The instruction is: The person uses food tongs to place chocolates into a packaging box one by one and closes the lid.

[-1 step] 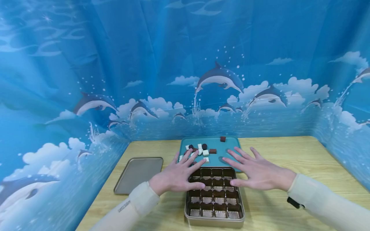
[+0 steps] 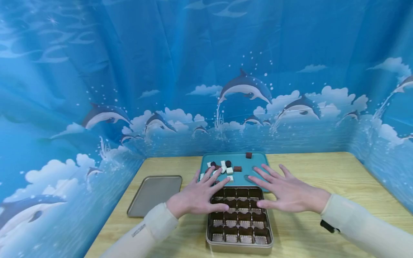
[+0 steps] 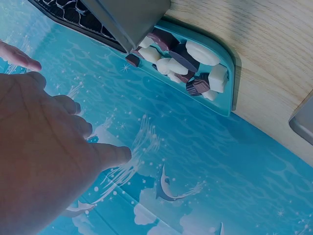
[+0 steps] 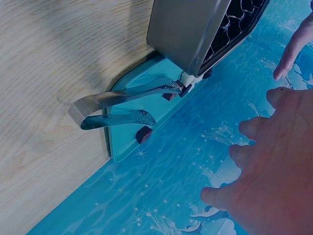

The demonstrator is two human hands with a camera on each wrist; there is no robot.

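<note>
My left hand point(image 2: 202, 196) is spread flat above the left side of a metal tin point(image 2: 238, 248), holding nothing. On the other side, my right hand point(image 2: 290, 192) hovers with fingers spread, also holding nothing. A dark plastic insert with rows of compartments lines the tin, and I see no pieces in those that show. Behind it lies a teal tray point(image 2: 258, 160) with white, brown and dark chocolate-like pieces point(image 3: 182, 61) heaped on its left. Metal tongs point(image 4: 87, 108) rest across the tray's right side; in the head view my right hand hides most of them.
A flat metal lid point(image 2: 156, 195) lies on the wooden table point(image 2: 322, 168) to the left. Single brown pieces, one a block point(image 2: 248, 155) at the tray's far edge, sit apart from the heap. A blue dolphin-print curtain point(image 2: 193, 53) surrounds the back and sides.
</note>
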